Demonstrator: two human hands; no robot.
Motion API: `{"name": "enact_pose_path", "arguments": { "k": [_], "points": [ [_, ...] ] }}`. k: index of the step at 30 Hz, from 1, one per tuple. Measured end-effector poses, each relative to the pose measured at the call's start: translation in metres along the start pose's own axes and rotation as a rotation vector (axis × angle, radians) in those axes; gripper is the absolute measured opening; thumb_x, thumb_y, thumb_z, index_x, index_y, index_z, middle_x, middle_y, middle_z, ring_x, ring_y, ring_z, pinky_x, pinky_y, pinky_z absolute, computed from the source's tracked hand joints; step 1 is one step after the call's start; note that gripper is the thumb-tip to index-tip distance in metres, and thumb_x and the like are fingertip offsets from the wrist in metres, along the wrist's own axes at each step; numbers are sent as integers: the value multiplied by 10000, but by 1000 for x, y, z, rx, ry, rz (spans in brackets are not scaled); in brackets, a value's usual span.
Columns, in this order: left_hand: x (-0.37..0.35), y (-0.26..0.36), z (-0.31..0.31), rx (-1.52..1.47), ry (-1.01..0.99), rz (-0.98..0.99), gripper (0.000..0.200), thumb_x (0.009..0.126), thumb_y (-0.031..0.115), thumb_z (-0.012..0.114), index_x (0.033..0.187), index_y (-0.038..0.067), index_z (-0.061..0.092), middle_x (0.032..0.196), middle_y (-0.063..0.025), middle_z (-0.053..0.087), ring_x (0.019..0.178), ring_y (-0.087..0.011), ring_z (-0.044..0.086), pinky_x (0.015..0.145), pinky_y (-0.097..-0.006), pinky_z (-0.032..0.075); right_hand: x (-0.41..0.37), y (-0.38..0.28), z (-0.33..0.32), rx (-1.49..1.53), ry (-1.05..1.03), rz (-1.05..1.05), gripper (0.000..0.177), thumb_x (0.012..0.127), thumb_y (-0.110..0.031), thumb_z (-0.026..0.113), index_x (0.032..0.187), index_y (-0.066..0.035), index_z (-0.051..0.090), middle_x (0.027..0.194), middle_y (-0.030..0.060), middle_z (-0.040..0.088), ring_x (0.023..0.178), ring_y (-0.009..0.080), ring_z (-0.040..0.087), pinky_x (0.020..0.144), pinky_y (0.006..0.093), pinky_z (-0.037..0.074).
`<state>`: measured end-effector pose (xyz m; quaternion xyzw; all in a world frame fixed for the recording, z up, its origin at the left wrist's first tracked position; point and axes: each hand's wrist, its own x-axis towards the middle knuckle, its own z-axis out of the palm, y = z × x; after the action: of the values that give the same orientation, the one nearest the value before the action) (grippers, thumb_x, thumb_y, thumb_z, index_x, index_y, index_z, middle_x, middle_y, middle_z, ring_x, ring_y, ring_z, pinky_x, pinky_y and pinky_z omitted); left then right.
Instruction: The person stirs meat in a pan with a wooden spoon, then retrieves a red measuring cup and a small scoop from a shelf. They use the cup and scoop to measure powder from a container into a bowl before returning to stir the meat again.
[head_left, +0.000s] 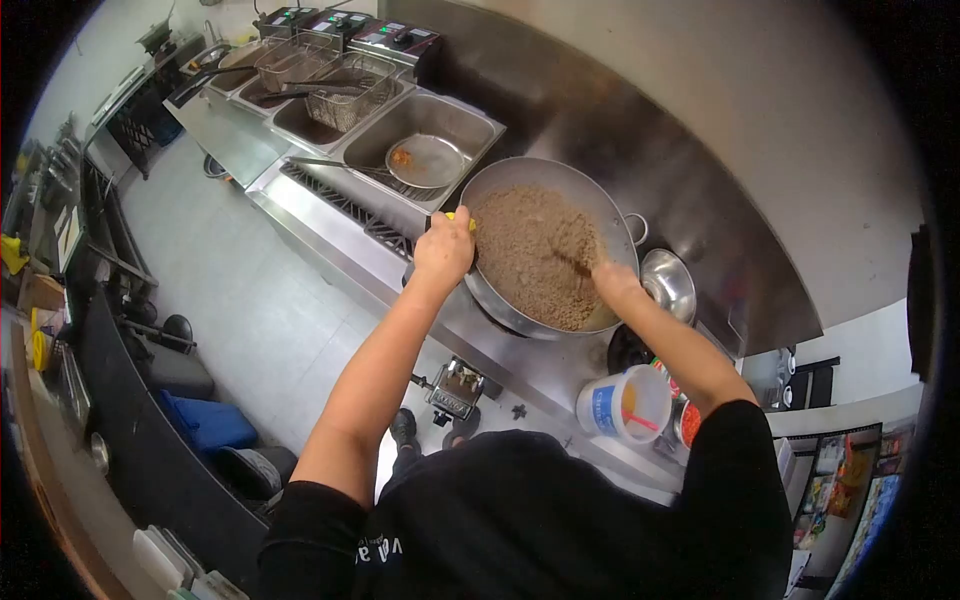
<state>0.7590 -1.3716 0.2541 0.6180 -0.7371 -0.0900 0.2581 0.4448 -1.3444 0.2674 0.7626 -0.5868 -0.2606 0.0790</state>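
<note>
A large round metal pan [483, 292] stands on the stove top, filled with brown crumbly food [530, 250] that looks like ground meat. At the pan's left rim, my left hand [444, 247] is closed around a yellow cloth or grip [471, 224], of which only a small part shows. Inside the right part of the pan, my right hand [613, 280] is wrapped round the handle of a stirring utensil [572, 265]. Its lower end is sunk in the food and hidden.
Fryers with wire baskets [345, 95] and a strainer [432, 162] lie up left. Right of the pan sits a metal bowl [668, 284]. A white tub [625, 405] with a red-handled utensil stands near my body. A burner unit [455, 390] is below.
</note>
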Motion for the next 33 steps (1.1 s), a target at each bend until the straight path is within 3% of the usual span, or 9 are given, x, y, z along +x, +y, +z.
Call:
{"name": "enact_pose_path", "arguments": {
  "k": [2,5,11,18,21,23,26,30,33],
  "points": [
    [-2,2,-1,-9,11,-11,246,867,230,520,1036,62,456,873,-262,549,688,-412,628,591,-480,525,-43,3,-32,61,-151,-4,200,837,-147,529,899,-63,699,910,152,681,888,296,668,756,381,542],
    [-7,3,0,5,55,-42,274,885,266,508,1056,61,448,864,-249,550,669,-398,632,564,-466,528,-62,34,-61,100,-69,143,234,841,-229,567,884,-35,690,896,174,674,845,318,669,726,421,539],
    [-3,5,3,60,23,-54,315,895,281,496,1085,43,415,869,-248,544,645,-387,635,534,-444,533,48,90,-25,159,102,285,329,863,-317,557,936,-21,681,905,186,670,879,344,655,760,438,525],
    [-2,4,0,21,-26,-19,324,870,251,517,1092,41,411,906,-268,535,696,-420,626,597,-478,527,21,18,-12,260,-3,-115,347,890,-368,529,956,-69,690,870,200,661,846,373,642,757,454,511],
    [-2,5,-6,10,-75,16,341,861,244,526,1106,38,410,927,-277,529,718,-427,623,624,-487,521,-15,36,-74,81,-27,-26,250,861,-270,556,923,-70,694,895,177,672,865,331,657,765,431,521],
    [-4,8,-13,5,-96,29,388,857,264,527,1148,34,416,948,-281,525,741,-428,623,648,-475,524,12,73,-61,71,200,-22,239,859,-278,555,897,-99,709,886,147,680,846,309,666,744,406,530],
    [-6,11,-15,15,-58,42,530,831,393,566,1183,23,422,978,-268,519,755,-393,629,655,-444,531,59,90,-72,110,218,73,239,871,-278,540,874,-118,718,884,134,684,842,299,668,743,398,532],
    [-7,7,-18,7,-92,9,579,826,375,572,1259,24,416,994,-264,517,774,-398,627,679,-442,530,119,48,-27,219,189,-29,275,874,-332,551,901,-110,710,870,162,673,814,334,657,730,429,522],
    [-9,3,-18,-8,-125,23,559,850,349,533,1270,10,389,1026,-294,508,800,-430,618,729,-477,513,75,1,-14,282,72,-137,322,876,-343,554,877,-53,693,841,201,659,794,376,645,717,463,516]
  ]
}}
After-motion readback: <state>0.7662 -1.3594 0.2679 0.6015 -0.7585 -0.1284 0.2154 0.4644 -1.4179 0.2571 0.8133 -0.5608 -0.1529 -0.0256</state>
